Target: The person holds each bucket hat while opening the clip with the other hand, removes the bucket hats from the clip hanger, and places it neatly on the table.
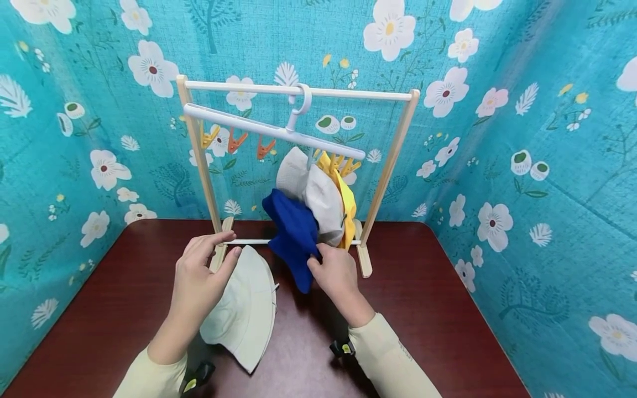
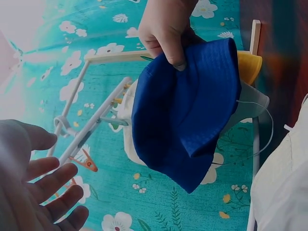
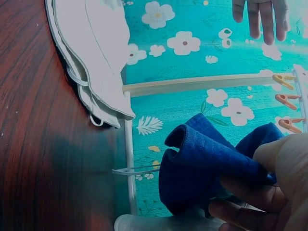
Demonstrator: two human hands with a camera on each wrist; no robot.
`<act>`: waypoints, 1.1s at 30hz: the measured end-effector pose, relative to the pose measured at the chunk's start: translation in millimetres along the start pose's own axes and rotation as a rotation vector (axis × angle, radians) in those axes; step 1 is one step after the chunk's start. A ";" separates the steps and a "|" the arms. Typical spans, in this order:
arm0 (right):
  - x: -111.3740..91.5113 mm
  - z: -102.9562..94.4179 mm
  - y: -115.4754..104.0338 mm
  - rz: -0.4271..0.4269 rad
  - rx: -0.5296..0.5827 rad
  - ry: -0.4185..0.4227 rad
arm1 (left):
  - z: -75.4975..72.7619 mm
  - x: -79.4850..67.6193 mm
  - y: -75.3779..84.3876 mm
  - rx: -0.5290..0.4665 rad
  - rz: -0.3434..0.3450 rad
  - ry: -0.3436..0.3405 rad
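My right hand (image 1: 338, 273) pinches the brim of a blue bucket hat (image 1: 293, 226) between thumb and fingers, holding it up in front of the rack; the left wrist view shows the thumb over the fabric. My left hand (image 1: 201, 271) has its fingers spread and holds nothing, above a pale bucket hat (image 1: 244, 309) lying on the table. Behind the blue hat, a light grey hat (image 1: 323, 204) and a yellow hat (image 1: 348, 204) hang from the right end of a lilac clip hanger (image 1: 269, 130). That end tilts down.
A wooden rack (image 1: 398, 160) with a white top bar (image 1: 358, 94) carries the hanger by its hook. Orange clips (image 1: 266, 148) and a yellow clip (image 1: 209, 136) dangle at the hanger's left side. Flowered teal cloth (image 1: 497, 166) surrounds the dark red table (image 1: 423, 320).
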State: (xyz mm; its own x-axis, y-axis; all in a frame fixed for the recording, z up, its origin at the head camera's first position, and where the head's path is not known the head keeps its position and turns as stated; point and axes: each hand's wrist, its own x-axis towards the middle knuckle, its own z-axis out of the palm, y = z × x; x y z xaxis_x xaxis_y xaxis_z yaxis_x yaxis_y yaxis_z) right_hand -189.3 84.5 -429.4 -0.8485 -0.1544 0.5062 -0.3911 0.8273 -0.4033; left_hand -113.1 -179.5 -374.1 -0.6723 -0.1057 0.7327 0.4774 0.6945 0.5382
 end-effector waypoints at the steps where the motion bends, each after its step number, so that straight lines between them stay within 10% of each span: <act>1: -0.5 0.0 -0.4 -0.002 -0.005 0.001 | -0.2 -0.3 0.1 0.002 -0.002 -0.003; 33: -14.2 -33.9 -11.5 0.084 -0.070 -0.229 | -12.1 5.8 -5.3 0.027 -0.090 -0.032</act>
State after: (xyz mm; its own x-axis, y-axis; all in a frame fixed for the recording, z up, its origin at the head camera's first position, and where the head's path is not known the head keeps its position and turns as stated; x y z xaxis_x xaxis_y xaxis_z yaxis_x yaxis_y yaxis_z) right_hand -160.7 95.4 -406.1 -0.9389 -0.1950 0.2836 -0.2965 0.8768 -0.3785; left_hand -112.7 -192.5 -367.6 -0.7293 -0.1460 0.6684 0.3996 0.7021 0.5894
